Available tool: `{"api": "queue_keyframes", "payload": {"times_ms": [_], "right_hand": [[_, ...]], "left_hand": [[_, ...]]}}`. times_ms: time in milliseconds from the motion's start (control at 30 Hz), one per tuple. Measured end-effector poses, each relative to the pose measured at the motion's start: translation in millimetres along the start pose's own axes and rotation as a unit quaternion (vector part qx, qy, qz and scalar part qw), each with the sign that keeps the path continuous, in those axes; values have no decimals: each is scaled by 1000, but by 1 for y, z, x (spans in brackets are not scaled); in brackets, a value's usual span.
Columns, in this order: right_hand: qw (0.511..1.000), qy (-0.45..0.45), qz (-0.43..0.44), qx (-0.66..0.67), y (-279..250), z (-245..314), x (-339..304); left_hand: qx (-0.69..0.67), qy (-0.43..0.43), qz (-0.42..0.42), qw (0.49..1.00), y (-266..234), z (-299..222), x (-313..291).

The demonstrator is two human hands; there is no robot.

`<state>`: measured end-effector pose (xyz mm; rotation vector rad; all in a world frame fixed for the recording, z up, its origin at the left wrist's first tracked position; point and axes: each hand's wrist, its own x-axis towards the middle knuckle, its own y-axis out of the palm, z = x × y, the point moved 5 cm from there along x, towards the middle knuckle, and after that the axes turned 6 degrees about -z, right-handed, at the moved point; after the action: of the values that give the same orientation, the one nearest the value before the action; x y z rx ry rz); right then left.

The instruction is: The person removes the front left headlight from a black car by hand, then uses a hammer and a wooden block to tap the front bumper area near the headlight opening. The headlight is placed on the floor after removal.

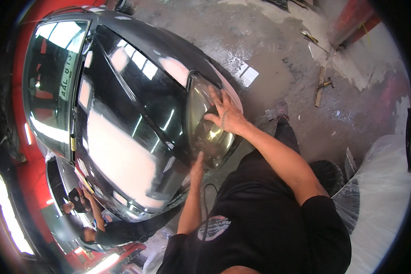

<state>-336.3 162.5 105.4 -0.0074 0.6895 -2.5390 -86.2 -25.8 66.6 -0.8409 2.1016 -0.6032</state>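
A large yellowish, cloudy headlight (198, 102) sits at the front corner of a black car. Spread across its lens are the fingers of my right hand (228, 116), with the thumb apart and no tool visible in the hand. A dark patch shows on the lens between thumb and forefinger; I cannot tell whether it is shadow or reflection. My left hand (197, 166) is at the headlight's edge nearer the bumper, one digit pointing up along the lens. Most of that hand's fingers are hidden. Beside the headlight, the black hood (144, 98) carries pale sanded or primed patches.
Another person (118, 233) in dark clothes works at the car's far side, lower left. A hammer (324, 84) lies by a wooden strip (320, 91) on the stained floor. White papers (248, 74) lie near the car. Clear plastic sheeting (381, 196) covers something at my right.
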Motion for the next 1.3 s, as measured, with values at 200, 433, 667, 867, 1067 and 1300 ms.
{"api": "queue_keyframes", "payload": {"times_ms": [200, 433, 667, 867, 1067, 1300], "right_hand": [[1000, 2, 7, 1, 0, 2, 1], [999, 5, 28, -24, 1, 5, 5], [999, -10, 13, -31, -1, 12, 4], [997, -10, 11, -71, -1, 17, 4], [997, -28, 16, -68, 3, 8, 8], [997, -36, 19, -62, 7, 1, 12]], "left_hand": [[-4, -26, 23, 999, -1, -18, -16], [-43, 19, 21, 999, 2, -9, -3], [22, -9, -5, 1000, 5, 15, 7], [-18, -27, 51, 998, -2, 5, -1], [-57, 7, 70, 996, -4, 3, -7], [-64, -21, 49, 997, -2, 7, -2]]}}
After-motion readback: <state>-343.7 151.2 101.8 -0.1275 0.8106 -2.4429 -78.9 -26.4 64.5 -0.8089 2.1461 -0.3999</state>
